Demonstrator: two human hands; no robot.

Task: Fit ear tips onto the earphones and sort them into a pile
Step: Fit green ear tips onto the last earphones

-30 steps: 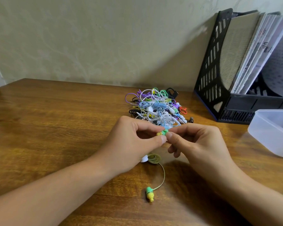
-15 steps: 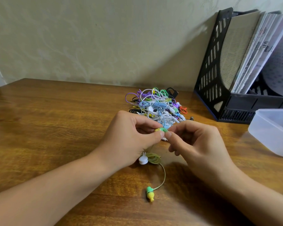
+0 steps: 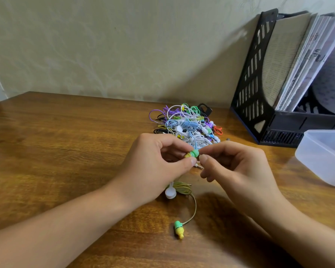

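My left hand [image 3: 155, 163] pinches a small green-and-yellow earbud [image 3: 192, 153] between thumb and forefinger, just above the table. My right hand [image 3: 236, 171] meets it from the right: the forefinger tip touches the earbud's green end and the thumb sits just below it. The olive cable [image 3: 182, 188] hangs down to a coil with a white clip [image 3: 170, 192] under my left hand. Its second earbud [image 3: 178, 228] lies on the wood near me, and the jack plug [image 3: 199, 167] pokes out between my hands. A pile of tangled coloured earphones [image 3: 186, 124] lies behind my hands.
A translucent plastic box [image 3: 321, 157] stands at the right edge. A black file holder [image 3: 259, 97] with papers stands at the back right against the wall. The wooden table [image 3: 66, 142] stretches left.
Both hands have risen slightly and the earbud has turned, showing more of its green end. My right thumb has eased a little away from it. The white clip now shows under my left hand.
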